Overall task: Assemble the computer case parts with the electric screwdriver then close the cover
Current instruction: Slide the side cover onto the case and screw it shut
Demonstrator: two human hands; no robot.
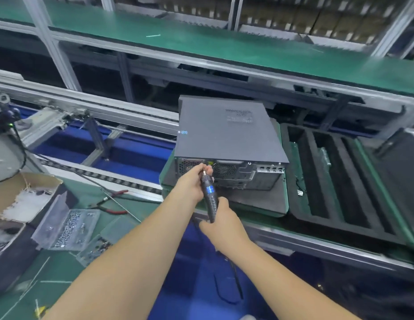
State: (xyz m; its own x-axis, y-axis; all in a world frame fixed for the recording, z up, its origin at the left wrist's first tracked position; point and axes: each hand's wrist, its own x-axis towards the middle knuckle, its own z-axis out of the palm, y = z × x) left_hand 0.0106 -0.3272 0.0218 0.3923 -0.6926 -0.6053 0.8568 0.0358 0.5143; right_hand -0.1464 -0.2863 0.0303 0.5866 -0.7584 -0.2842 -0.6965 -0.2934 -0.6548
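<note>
While left hand [194, 181] pinches bit tip of electric screwdriver [209, 195], right hand [221, 221] clamps handle. Computer case [226, 135] at 12 o'clock on foam pallet [259, 199], cover on. Seat screw square, then drive into rear panel.

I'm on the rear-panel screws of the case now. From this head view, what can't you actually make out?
- Screwdriver tip and any screw on it: covered by the left hand, which pinches the bit end.
- Which screw hole on the computer case rear panel is targeted: blurred, partly behind that hand.
- Screwdriver base: wrapped by the right hand.
- Screws in the open box: too small and blurred to tell types.
</note>
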